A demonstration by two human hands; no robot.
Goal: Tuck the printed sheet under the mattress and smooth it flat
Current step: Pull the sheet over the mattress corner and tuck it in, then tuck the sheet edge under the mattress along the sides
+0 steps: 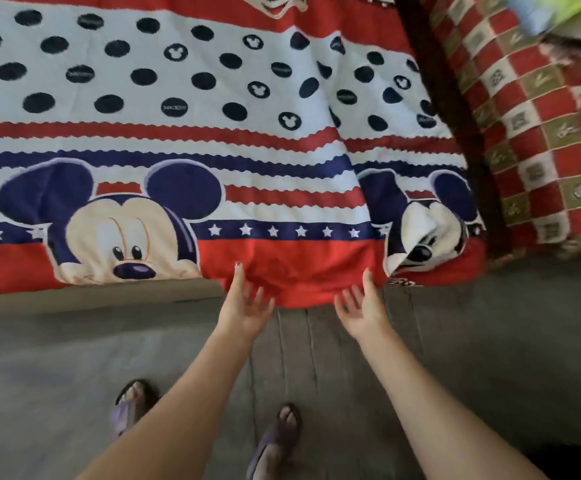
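1. Printed sheet point(213, 98): spread over the bed, with red, white and navy stripes, navy dots, a band of white stars and cartoon mouse faces. Its red lower hem hangs loose over the bed edge, toward the floor.
2. Hem condition: to the left of the hands the hem lies along the bed edge, where a tan strip point(91, 296) shows below the sheet; whether that strip is the mattress cannot be told. Between the hands the red hem sags lower than the rest.
3. Fold: right of the hands, the sheet is bunched and creased, distorting a second mouse face point(427, 223).
4. Left hand point(244, 303): released, palm up, fingers spread and loosely bent. The thumb tip lies against the red hem; the fingers sit at the hem's lower edge without closing on it.
5. Right hand point(361, 306): released, palm up, fingers spread. The longest digit touches the red hem; no cloth is pinched.
6. Checked cloth point(524, 116): red, white and olive squares, right of the sheet, beyond a dark wooden post point(455, 126).
7. Floor point(74, 358): grey, below the sheet hem. Two feet in purple sandals point(275, 441) stand on it, nearer the camera than the hands.
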